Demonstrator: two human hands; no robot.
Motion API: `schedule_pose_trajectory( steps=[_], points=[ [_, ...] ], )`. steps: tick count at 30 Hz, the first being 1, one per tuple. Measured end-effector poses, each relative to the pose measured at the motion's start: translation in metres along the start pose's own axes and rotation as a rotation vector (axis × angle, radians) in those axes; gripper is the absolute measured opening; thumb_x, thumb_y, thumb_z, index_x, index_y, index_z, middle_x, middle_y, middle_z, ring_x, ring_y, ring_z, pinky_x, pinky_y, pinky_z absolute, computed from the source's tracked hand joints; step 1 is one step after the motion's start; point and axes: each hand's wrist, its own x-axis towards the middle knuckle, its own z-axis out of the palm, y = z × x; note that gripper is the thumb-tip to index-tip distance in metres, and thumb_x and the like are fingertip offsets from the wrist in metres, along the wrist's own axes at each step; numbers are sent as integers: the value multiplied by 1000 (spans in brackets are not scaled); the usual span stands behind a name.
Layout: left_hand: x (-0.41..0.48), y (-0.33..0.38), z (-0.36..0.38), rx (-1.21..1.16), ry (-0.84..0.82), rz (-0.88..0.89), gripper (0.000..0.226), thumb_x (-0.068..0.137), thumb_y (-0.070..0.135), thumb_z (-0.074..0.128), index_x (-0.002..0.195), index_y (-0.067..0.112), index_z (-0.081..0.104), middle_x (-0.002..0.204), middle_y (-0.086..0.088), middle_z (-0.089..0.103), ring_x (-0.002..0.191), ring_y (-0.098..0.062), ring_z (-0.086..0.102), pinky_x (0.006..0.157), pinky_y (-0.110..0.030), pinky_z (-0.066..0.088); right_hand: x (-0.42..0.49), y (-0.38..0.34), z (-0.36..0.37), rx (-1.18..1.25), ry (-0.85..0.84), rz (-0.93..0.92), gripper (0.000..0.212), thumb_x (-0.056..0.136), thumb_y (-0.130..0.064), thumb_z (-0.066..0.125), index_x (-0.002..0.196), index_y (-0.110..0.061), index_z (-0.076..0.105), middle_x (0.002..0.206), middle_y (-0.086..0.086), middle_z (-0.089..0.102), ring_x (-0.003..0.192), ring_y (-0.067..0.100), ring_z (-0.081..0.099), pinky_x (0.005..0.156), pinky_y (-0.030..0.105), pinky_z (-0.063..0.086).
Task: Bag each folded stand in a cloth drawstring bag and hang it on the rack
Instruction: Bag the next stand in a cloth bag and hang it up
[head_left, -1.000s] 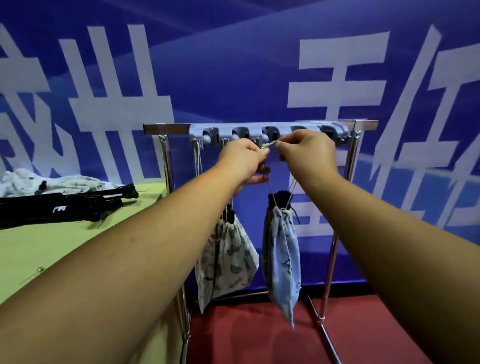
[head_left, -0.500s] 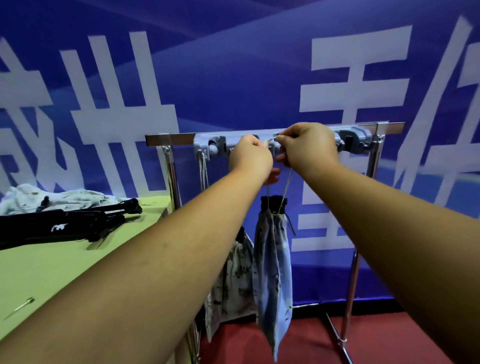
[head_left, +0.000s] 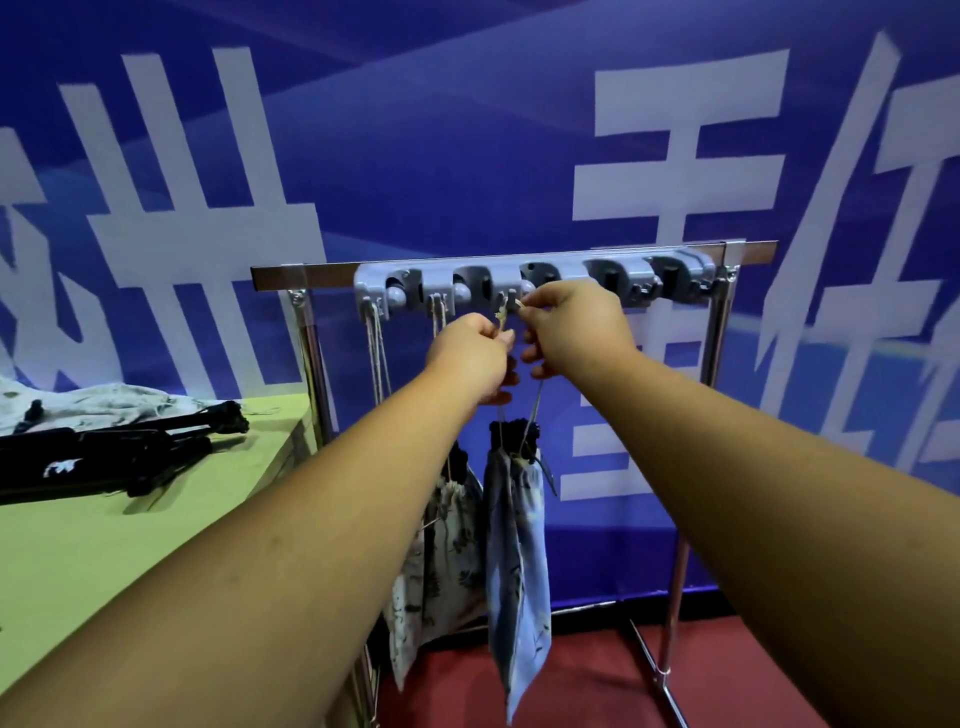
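Observation:
A light blue drawstring bag (head_left: 517, 561) hangs below my hands, a black folded stand poking out of its top. Its thin cord (head_left: 502, 315) runs up to a hook on the grey hook strip (head_left: 524, 283) of the metal rack (head_left: 291, 271). My left hand (head_left: 470, 356) pinches the cord just below the hook. My right hand (head_left: 571, 325) pinches the cord at the hook itself. A white leaf-print bag (head_left: 441, 561) with a stand in it hangs to the left from its own cord.
To the left stands a green table (head_left: 78, 551) with black folded stands (head_left: 109, 457) and white printed cloth bags (head_left: 88, 405) on it. A blue banner with white characters fills the wall behind. The floor is red.
My hands have dropped slightly from the strip, the left one now below the hook. The cord now reaches the hook, and the blue bag hangs lower.

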Motion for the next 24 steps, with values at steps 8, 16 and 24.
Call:
schedule_pose_trajectory(
  steps=[8, 16, 24],
  points=[
    [-38, 5, -23, 23, -133, -111, 16, 105, 4, 52, 99, 14, 63, 102, -13, 72, 79, -29, 62, 60, -32, 50, -21, -10, -15, -389, -33, -10, 31, 101, -4, 58, 84, -21, 78, 98, 8, 80, 95, 35, 76, 82, 54, 65],
    [-111, 39, -67, 99, -214, -10, 16, 105, 7, 55, 109, 14, 69, 109, -7, 76, 85, -27, 80, 76, -43, 65, -83, -60, -25, -358, -144, 18, 23, 105, -11, 57, 101, -8, 80, 90, 9, 81, 79, 25, 81, 76, 48, 68],
    [-178, 47, -125, 153, -188, -7, 22, 104, 4, 50, 108, 10, 70, 106, -11, 78, 74, -26, 68, 68, -40, 58, -152, -93, -10, -300, -206, -10, 24, 102, -11, 57, 94, -10, 80, 89, 9, 81, 77, 24, 80, 72, 49, 68]
  ],
)
